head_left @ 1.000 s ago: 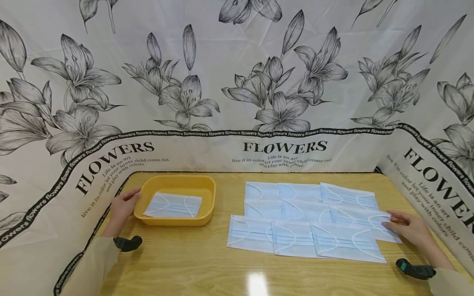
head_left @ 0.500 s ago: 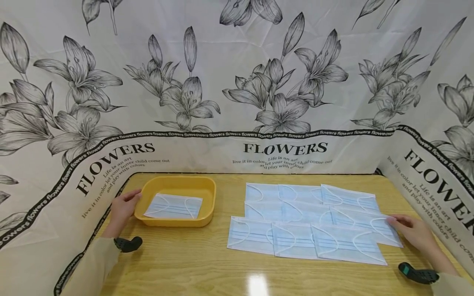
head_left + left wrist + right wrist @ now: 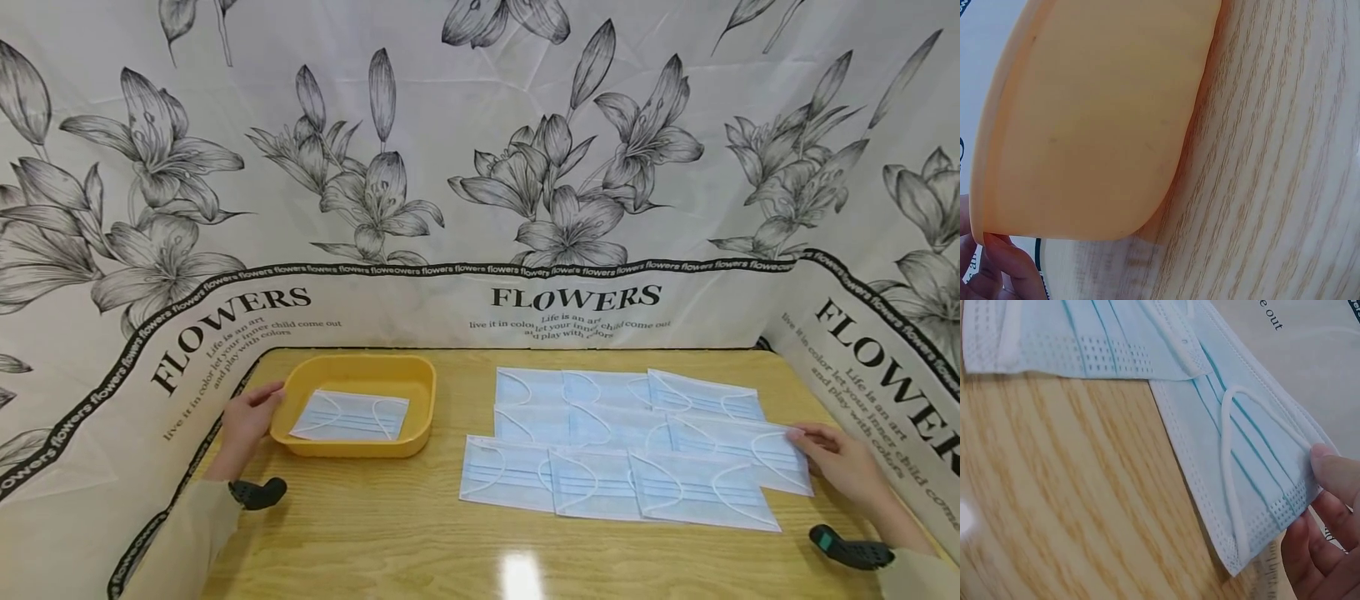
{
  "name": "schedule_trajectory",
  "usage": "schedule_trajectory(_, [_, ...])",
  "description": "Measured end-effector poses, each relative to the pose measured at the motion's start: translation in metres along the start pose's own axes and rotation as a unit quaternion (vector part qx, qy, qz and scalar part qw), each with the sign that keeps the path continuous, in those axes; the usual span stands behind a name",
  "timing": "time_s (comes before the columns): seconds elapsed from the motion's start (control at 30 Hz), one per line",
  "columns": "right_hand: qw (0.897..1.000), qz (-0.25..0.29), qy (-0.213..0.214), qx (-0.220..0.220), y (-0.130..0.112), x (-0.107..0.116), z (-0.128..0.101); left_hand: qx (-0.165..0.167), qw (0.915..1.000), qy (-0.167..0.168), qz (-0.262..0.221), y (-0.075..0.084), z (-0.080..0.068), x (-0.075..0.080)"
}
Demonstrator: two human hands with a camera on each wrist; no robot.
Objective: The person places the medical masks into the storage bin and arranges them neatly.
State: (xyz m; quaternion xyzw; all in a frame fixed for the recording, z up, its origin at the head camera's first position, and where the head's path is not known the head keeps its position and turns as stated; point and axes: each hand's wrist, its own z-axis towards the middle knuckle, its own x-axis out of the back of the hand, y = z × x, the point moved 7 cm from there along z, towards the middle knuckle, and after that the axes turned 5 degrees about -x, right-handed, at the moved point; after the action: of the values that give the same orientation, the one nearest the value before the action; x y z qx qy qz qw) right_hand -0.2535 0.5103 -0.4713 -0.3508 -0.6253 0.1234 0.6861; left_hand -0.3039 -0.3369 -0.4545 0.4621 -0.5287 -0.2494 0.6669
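My left hand (image 3: 249, 423) grips the left rim of a yellow plastic basin (image 3: 420, 417). In the left wrist view, thumb and fingers (image 3: 1019, 262) pinch the rim's corner. Inside the basin lies a pale blue face mask (image 3: 351, 415) with white ear loops. My right hand (image 3: 843, 467) pinches the right end of a face mask (image 3: 1241, 462), thumb on top and the other fingers underneath. This mask's left part overlaps its neighbours, and its front edge is partly covered by the front-right mask (image 3: 705, 492).
Several more face masks (image 3: 510, 475) lie in overlapping rows on the right half of the wooden table (image 3: 360, 525). A white flower-printed cloth (image 3: 405, 308) walls the table at the back and both sides. Each wrist wears a black band (image 3: 258, 493).
My right hand has moved slightly to the right, its thumb now at the mask's upper right corner. The left hand, the basin and the masks have hardly moved.
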Motion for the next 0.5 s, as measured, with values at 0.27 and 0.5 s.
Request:
schedule_trajectory(0.27, [1.0, 0.016, 0.022, -0.014, 0.0035, 0.0031, 0.0009, 0.002, 1.0, -0.001, 0.007, 0.0002, 0.0016, 0.0004])
schedule_trajectory(0.5, [0.999, 0.022, 0.045, 0.002, -0.0025, 0.0077, -0.004, 0.006, 0.9999, -0.008, 0.004, 0.001, -0.0012, -0.0002])
